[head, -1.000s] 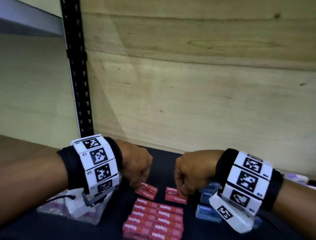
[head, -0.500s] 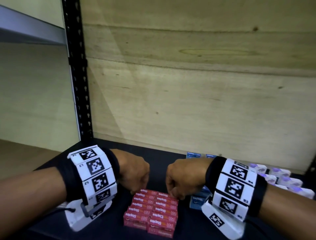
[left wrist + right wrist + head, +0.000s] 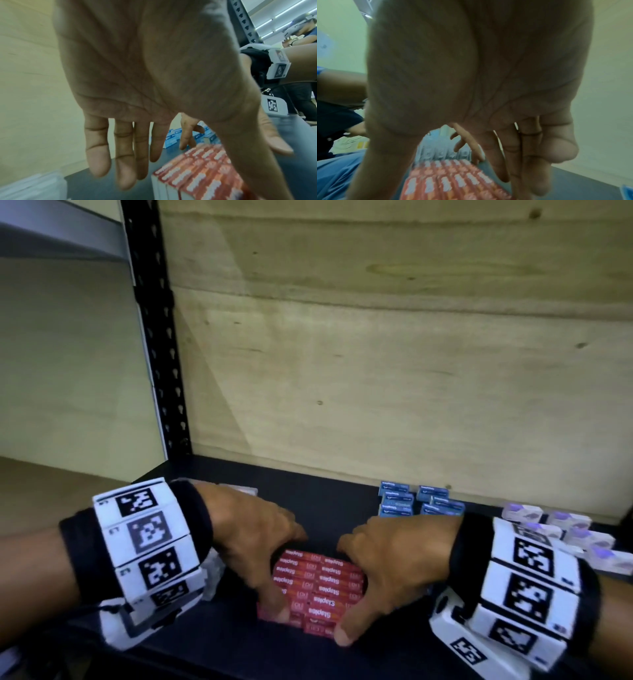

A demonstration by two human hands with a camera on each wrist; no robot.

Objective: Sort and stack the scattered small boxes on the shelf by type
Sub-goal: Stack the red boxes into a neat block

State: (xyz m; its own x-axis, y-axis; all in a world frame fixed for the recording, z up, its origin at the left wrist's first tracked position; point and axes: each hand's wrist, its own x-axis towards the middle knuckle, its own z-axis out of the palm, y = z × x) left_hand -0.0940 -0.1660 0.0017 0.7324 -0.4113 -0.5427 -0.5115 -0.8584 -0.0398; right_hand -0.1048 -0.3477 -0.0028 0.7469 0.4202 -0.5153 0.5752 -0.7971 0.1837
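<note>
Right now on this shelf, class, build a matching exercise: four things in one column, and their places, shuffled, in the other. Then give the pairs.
Things
1. red staple boxes
2. blue boxes
3. white-and-purple boxes
4. black upright post

Places
A. far right of the shelf
B. by the back wall, behind the right hand
C. left edge of the wooden back panel
D. between the two hands

Pairs: 1-D, 2-B, 3-A, 4-C

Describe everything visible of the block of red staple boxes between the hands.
The block of small red cardboard boxes, each printed "Staples" in white, lies flat on the dark shelf as two tight side-by-side columns, at least two layers deep. The left hand and right hand flank it with straight fingers, thumbs against its near edge, squaring it up.
</note>
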